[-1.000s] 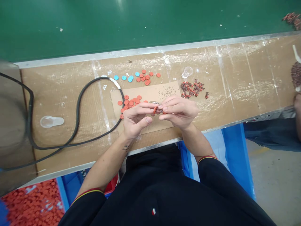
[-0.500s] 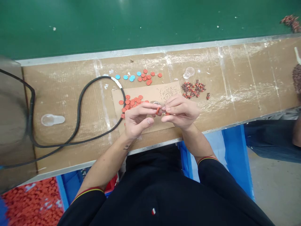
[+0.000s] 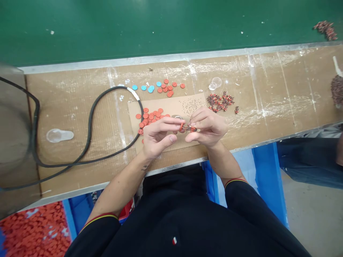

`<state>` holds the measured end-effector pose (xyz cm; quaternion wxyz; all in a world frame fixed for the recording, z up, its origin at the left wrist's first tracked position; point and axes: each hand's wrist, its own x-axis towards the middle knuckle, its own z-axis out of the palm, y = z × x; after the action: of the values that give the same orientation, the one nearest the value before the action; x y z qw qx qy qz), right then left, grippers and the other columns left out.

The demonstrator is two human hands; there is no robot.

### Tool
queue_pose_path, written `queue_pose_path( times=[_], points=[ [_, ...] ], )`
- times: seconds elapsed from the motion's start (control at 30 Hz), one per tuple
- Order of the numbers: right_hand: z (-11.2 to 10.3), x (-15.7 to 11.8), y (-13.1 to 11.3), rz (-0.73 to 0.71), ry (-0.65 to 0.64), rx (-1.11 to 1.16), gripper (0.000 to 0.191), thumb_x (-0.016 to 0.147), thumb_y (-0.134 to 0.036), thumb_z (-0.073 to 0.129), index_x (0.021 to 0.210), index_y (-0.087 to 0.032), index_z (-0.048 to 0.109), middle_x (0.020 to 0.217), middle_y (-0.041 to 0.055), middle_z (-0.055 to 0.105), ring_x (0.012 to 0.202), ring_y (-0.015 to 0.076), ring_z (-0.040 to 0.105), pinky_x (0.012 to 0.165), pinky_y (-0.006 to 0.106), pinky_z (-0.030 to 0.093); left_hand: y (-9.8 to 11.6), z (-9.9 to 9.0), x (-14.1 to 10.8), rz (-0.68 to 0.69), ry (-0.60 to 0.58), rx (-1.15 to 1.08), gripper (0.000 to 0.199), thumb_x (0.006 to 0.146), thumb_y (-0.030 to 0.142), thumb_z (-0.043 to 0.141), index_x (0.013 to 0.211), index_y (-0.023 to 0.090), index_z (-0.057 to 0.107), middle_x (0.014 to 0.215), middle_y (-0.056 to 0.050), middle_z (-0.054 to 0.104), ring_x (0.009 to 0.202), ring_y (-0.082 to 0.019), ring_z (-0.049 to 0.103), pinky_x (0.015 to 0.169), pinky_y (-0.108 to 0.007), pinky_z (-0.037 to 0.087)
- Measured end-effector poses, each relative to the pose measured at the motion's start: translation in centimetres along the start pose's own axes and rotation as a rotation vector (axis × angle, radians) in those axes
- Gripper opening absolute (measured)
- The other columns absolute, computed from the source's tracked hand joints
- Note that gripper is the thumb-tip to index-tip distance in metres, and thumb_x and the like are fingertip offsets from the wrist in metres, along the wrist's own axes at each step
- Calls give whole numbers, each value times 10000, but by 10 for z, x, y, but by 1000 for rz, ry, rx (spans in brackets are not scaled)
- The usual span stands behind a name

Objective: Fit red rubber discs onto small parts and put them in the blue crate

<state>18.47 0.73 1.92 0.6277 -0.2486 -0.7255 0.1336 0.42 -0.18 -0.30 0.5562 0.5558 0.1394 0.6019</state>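
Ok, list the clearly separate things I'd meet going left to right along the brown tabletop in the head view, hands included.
Clear spoon-shaped piece, white band on the black cable, left hand, right hand, lone dark-and-orange piece, brown heap at the right edge.

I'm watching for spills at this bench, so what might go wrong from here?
The left hand holds a red disc with its thumb apart, so it could slip. The right hand might brush the tiny specks on the cardboard close by. A tug on the black cable, lying among loose discs, could shift some.
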Motion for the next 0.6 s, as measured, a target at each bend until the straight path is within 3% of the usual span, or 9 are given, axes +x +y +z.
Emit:
queue_pose_path(
  times=[0.27,0.47,0.6],
  points=[
    [3,3,-4,-3,23,-4,287,836,-383,896,842,-245,645,656,-76,700,587,102,689,543,245,560,1,0,-3,58,-13,54,307,957,238,756,1244,330,812,1234,-69,819,957,-181,813,863,-313,696],
    [2,3,-2,7,15,-40,227,846,-323,892,873,-241,683,721,-54,753,637,106,728,593,245,607,-1,-9,-6,25,28,140,235,953,330,769,1176,358,836,1215,-82,822,1111,-243,803,936,-377,683],
    [11,2,2,-29,18,-36,158,902,-338,833,920,-225,724,777,-29,786,708,99,760,687,232,637,-3,-18,-5,-5,31,178,223,954,352,763,1163,341,838,1303,-81,789,1076,-210,797,951,-347,664]
  ],
)
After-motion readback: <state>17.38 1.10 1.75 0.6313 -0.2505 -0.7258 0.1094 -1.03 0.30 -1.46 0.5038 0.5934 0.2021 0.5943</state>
